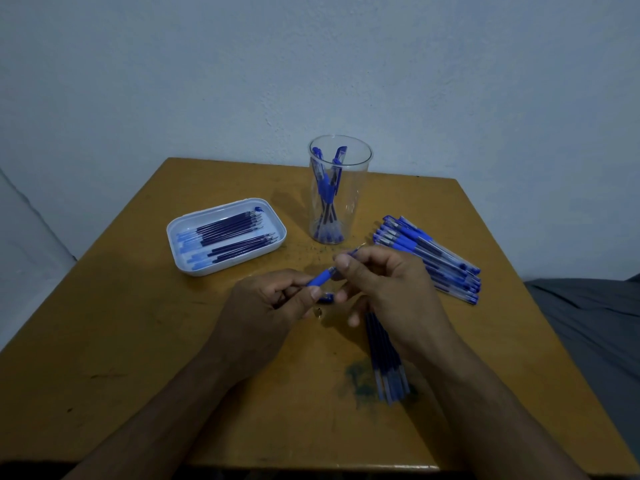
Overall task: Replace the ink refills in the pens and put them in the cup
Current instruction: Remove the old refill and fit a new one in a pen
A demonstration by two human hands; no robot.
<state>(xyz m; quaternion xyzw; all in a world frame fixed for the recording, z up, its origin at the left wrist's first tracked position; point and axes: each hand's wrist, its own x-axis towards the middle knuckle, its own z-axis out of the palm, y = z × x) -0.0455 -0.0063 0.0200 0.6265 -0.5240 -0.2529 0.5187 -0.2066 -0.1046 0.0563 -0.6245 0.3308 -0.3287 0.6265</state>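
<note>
Pen (320,279) between both hands

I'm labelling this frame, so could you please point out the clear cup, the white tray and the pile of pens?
clear cup (360,188): head view, on its right wall.
white tray (173,237): head view, on its left rim.
pile of pens (412,242): head view, on a blue grip.

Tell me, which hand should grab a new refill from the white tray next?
Probably the left hand. The white tray of refills lies on its side of the table, nearer than to the right hand. But both hands grip the pen, so the left must let go first.
</note>
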